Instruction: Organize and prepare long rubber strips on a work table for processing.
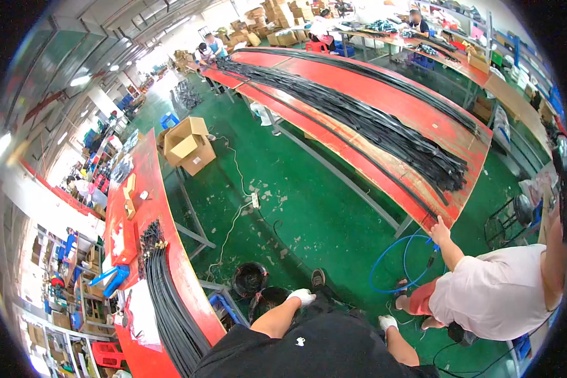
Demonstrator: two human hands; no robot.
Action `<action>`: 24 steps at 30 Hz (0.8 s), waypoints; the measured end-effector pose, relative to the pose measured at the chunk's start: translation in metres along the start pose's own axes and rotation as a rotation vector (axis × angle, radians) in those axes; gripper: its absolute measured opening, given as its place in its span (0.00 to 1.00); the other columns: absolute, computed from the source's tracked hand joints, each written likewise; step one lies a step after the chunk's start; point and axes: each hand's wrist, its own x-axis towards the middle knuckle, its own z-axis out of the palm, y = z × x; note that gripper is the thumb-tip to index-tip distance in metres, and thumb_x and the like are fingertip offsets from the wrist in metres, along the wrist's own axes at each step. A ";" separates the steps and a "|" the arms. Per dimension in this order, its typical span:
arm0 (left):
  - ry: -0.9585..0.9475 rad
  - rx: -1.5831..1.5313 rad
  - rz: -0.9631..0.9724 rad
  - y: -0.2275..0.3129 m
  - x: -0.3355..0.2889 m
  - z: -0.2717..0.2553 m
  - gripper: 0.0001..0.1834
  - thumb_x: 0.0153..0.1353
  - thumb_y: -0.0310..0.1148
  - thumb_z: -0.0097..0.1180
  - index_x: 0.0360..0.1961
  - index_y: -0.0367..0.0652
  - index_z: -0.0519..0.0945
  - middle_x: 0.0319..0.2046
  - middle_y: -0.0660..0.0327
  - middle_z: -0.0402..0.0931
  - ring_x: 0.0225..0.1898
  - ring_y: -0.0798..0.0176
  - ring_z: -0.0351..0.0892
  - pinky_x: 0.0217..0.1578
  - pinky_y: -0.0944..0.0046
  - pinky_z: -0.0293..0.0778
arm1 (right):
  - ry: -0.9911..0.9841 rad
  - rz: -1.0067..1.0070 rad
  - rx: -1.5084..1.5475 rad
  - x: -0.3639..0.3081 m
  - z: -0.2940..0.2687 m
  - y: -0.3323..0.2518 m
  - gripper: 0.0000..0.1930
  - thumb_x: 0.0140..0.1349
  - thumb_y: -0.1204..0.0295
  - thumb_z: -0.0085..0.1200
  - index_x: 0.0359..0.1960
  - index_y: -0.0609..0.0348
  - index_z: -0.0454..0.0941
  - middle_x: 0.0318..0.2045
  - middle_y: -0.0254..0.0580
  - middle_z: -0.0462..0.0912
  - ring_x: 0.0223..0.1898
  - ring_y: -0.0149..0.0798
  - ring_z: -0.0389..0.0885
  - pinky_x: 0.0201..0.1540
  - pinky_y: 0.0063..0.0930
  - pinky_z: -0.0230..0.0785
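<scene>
My left hand, in a white glove, hangs beside my dark trousers, above a black bucket. Its fingers look loosely extended, and nothing shows in them. On my other side, my right hand, also white-gloved, hangs low near the green floor; its fingers are too small and foreshortened to read. Neither hand touches a table. Nearest on the left, a bundle of long black strips or tubes with brass-coloured ends lies on a red table.
At right a co-worker in a white shirt touches a black strip's end at the long red table, which carries black strip bundles. A blue hose, a power strip with cable, another bucket and a carton are on the floor.
</scene>
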 end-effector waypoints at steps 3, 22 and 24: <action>-0.004 -0.013 0.007 0.006 0.000 0.006 0.31 0.64 0.54 0.49 0.52 0.37 0.83 0.53 0.43 0.81 0.58 0.42 0.78 0.58 0.51 0.71 | 0.011 -0.014 0.006 0.007 -0.005 0.010 0.24 0.65 0.56 0.57 0.54 0.61 0.82 0.50 0.56 0.85 0.52 0.51 0.83 0.55 0.41 0.72; -0.025 -0.057 0.005 -0.021 0.030 0.026 0.31 0.65 0.56 0.48 0.53 0.39 0.83 0.53 0.46 0.81 0.58 0.46 0.79 0.58 0.54 0.72 | -0.011 -0.035 -0.224 -0.036 -0.024 -0.044 0.28 0.64 0.52 0.52 0.56 0.62 0.80 0.56 0.57 0.81 0.60 0.55 0.78 0.63 0.41 0.69; 0.027 -0.024 0.015 -0.024 0.032 0.028 0.31 0.65 0.56 0.49 0.54 0.40 0.83 0.55 0.47 0.81 0.59 0.47 0.79 0.58 0.55 0.71 | -0.007 -0.018 -0.181 -0.043 -0.027 -0.043 0.27 0.64 0.52 0.52 0.55 0.61 0.81 0.55 0.56 0.82 0.58 0.55 0.79 0.62 0.40 0.70</action>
